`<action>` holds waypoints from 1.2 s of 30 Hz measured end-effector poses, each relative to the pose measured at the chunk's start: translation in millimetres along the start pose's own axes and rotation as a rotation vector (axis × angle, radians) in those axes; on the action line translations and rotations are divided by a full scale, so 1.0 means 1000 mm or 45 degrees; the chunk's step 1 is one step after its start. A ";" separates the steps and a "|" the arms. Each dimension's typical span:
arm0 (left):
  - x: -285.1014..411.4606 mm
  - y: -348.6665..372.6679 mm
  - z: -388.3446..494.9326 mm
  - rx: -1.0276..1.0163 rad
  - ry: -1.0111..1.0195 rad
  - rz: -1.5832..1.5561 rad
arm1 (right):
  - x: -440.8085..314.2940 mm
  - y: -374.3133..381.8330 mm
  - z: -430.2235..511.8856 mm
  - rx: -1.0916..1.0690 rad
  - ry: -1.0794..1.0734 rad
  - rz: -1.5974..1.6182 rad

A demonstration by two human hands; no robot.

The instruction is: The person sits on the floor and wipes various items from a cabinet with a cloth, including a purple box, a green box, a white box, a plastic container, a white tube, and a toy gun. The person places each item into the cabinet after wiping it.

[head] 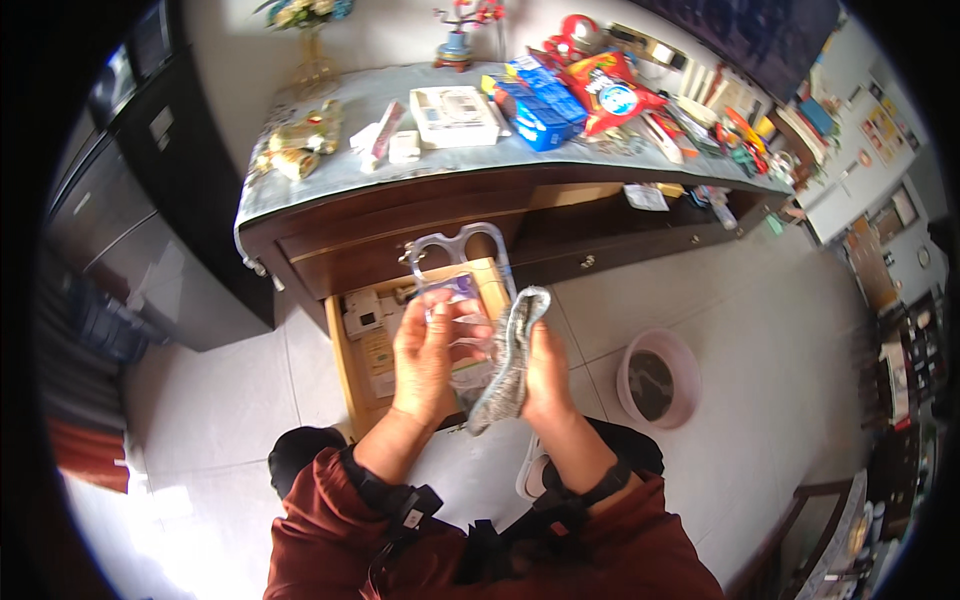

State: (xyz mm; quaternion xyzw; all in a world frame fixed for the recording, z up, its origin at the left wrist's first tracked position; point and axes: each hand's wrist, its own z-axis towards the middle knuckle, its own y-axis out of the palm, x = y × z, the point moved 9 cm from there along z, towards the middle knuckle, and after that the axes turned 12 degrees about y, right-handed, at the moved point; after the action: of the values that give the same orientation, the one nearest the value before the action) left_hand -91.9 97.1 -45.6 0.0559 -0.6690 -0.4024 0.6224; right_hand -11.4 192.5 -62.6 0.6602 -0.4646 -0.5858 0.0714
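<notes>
My left hand [427,352] grips a clear plastic holder [504,262] with two round openings at its far end. This holder rises over an open wooden drawer [343,367], and its near part is hidden by my fingers. Folded in my right hand [547,371] is a grey cloth [510,367] with a pale blue edge, close beside the fingers of my left hand. Inside the drawer lie a small white device [362,312], papers [379,352] and a purple packet [459,286].
The drawer belongs to a dark wooden cabinet [420,202] topped with boxes, snack bags and vases. A pink bucket [694,382] holding dark water stands on the tiled floor at right. A dark refrigerator [172,277] is at left. Low at right is a chair [787,532].
</notes>
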 end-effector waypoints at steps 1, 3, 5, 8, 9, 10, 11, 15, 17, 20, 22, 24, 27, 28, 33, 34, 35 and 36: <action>0.002 0.004 0.000 -0.039 0.036 -0.053 | -0.007 -0.001 -0.003 -0.002 -0.081 -0.078; 0.005 0.005 0.000 -0.079 0.059 -0.043 | -0.007 -0.006 -0.001 -0.010 -0.063 -0.060; 0.006 0.003 0.000 -0.093 0.069 -0.029 | -0.002 -0.003 0.002 -0.109 0.004 -0.095; 0.003 -0.001 0.000 -0.086 0.019 -0.031 | 0.008 0.011 0.004 -0.337 0.126 -0.007; -0.001 -0.005 0.001 -0.053 -0.030 0.016 | 0.007 0.018 0.003 -0.439 0.137 0.058; -0.003 -0.008 0.002 -0.037 -0.062 0.031 | 0.006 0.024 0.000 -0.506 0.141 0.130; -0.007 -0.009 0.002 -0.030 -0.101 0.026 | 0.005 0.022 0.001 -0.430 0.111 0.029; 0.021 -0.012 0.008 -0.054 0.289 0.622 | -0.017 0.016 -0.009 0.012 -0.245 -0.642; 0.024 0.005 0.003 -0.253 0.346 0.456 | -0.018 0.028 -0.017 0.027 -0.386 -1.037; 0.001 0.004 -0.005 -0.165 -0.062 0.030 | 0.001 0.044 -0.025 -0.174 -0.398 -1.314; -0.013 0.001 -0.011 -0.097 -0.300 -0.067 | 0.010 0.049 -0.028 -0.315 -0.314 -1.365; -0.018 0.007 -0.012 -0.123 -0.444 -0.271 | -0.002 0.041 -0.027 -0.196 -0.289 -1.254; -0.019 0.009 -0.008 -0.140 -0.525 -0.407 | -0.016 0.020 -0.014 -0.057 -0.034 -0.561; -0.020 0.013 -0.010 -0.181 -0.518 -0.440 | -0.032 0.017 -0.014 0.039 -0.219 -0.484; -0.042 0.019 -0.027 -0.205 -0.454 0.046 | -0.027 0.052 -0.023 0.032 -1.059 -1.019; -0.039 0.018 -0.023 -0.160 -0.411 -0.133 | -0.019 0.047 -0.014 0.014 -0.941 -1.128; -0.044 0.012 -0.024 -0.058 -0.490 -0.280 | 0.000 0.047 -0.007 -0.069 -0.799 -1.228; -0.040 0.003 -0.018 0.079 -0.386 -0.371 | 0.007 0.049 -0.010 -0.125 -0.835 -1.298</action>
State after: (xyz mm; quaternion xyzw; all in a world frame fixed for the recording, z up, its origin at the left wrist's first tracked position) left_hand -65.9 113.9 -76.5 0.1099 -0.7520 -0.4711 0.4478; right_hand -30.0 156.0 -33.6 0.5805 -0.0602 -0.7399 -0.3346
